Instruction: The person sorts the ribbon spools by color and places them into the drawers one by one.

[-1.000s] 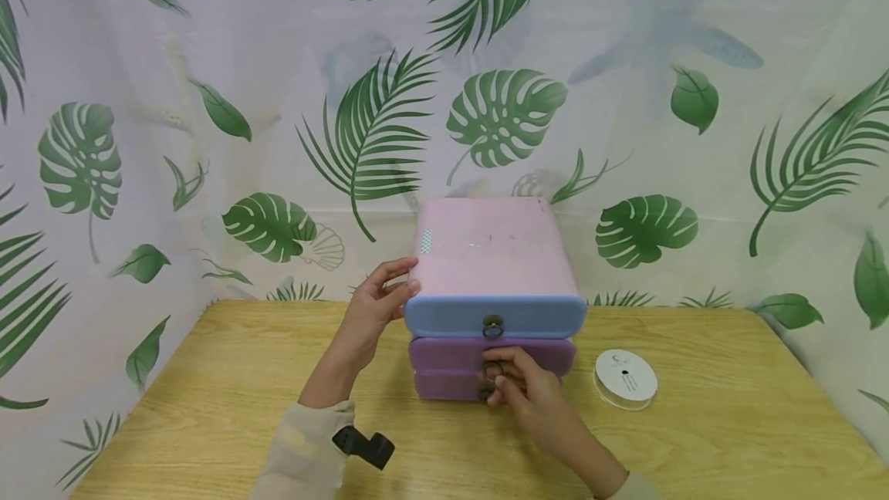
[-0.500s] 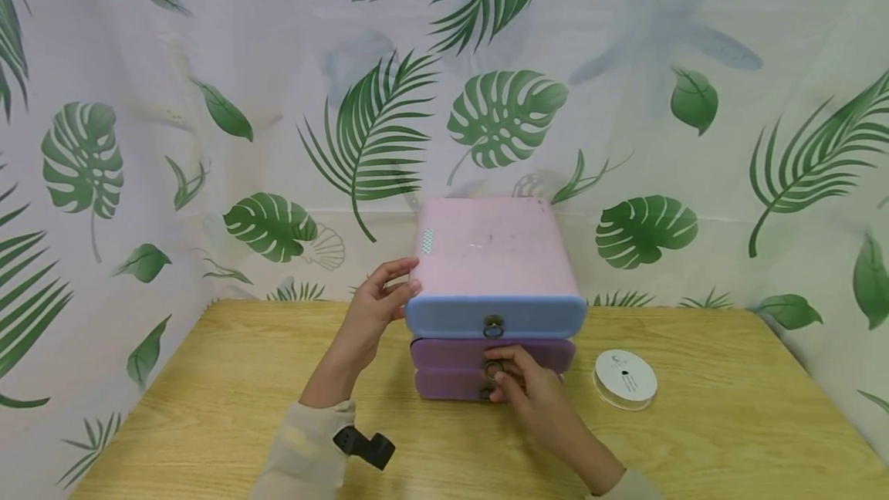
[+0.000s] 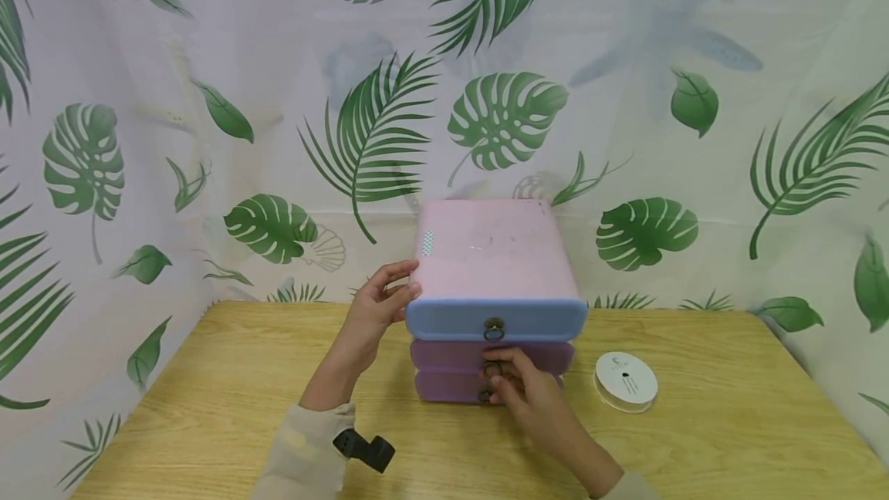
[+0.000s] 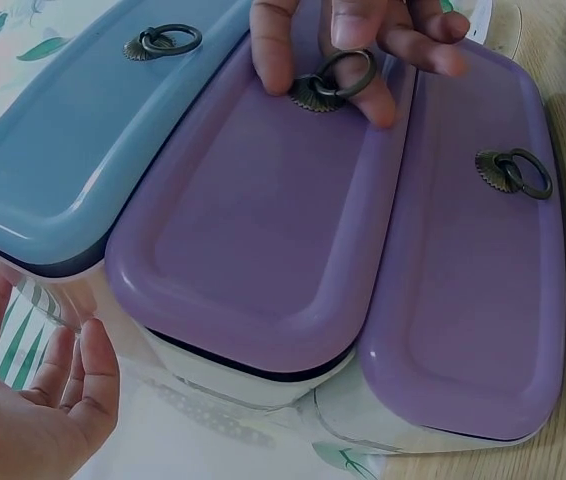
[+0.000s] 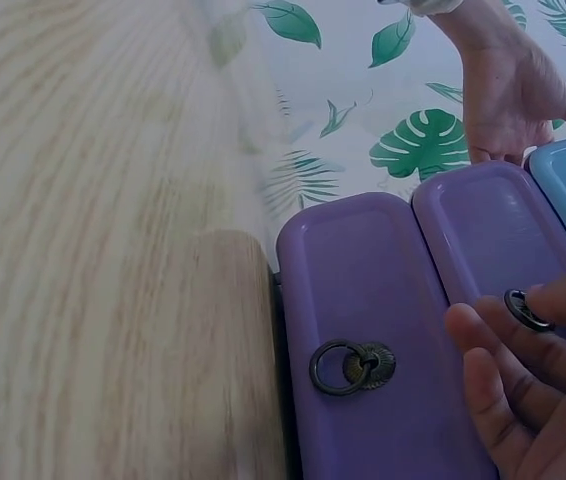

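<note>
A small drawer unit with a pink top [image 3: 493, 249] stands on the table, a blue drawer [image 3: 444, 322] uppermost and two purple drawers below. My left hand [image 3: 368, 319] rests its fingertips against the unit's left side, near the top. At the middle purple drawer [image 4: 253, 220], my right hand [image 3: 538, 403] pinches the bronze ring pull [image 5: 512, 306] between thumb and index finger. The other fingers spread in front of the drawer face. A thin dark gap shows behind this drawer's front in the left wrist view. The bottom drawer's ring pull [image 5: 321, 368] hangs untouched.
A white spool [image 3: 625, 380] lies on the wooden table [image 3: 729, 407] to the right of the unit. Behind stands a leaf-print backdrop [image 3: 208, 37]. A black strap [image 3: 364, 450] sticks out from the left sleeve.
Both hands keep their places on the unit. The middle drawer's front appears to have shifted back very slightly, with the right fingers still at its ring.
</note>
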A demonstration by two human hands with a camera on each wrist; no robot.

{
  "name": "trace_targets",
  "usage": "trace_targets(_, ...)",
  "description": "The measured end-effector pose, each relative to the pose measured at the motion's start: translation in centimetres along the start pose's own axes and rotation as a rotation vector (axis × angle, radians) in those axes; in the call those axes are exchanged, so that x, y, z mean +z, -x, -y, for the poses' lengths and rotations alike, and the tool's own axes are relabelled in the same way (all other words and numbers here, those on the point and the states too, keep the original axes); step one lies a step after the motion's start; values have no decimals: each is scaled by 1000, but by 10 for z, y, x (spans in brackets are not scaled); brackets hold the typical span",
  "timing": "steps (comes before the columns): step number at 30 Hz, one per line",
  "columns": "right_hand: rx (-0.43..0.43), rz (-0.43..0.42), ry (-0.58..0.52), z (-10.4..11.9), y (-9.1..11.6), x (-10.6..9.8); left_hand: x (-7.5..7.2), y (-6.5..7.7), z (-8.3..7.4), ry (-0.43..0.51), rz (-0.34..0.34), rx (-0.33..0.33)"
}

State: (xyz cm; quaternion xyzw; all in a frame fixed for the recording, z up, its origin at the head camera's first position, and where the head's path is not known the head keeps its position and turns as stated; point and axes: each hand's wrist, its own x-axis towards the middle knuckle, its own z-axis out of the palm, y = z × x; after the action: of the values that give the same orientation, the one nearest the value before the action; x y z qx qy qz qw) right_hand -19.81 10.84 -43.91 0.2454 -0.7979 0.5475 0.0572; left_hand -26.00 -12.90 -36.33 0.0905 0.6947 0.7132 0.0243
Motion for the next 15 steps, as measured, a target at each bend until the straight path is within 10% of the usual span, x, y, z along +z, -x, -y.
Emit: trace_targets(15, 90, 14, 30, -6, 17, -11, 1, 1, -1, 1, 5, -5)
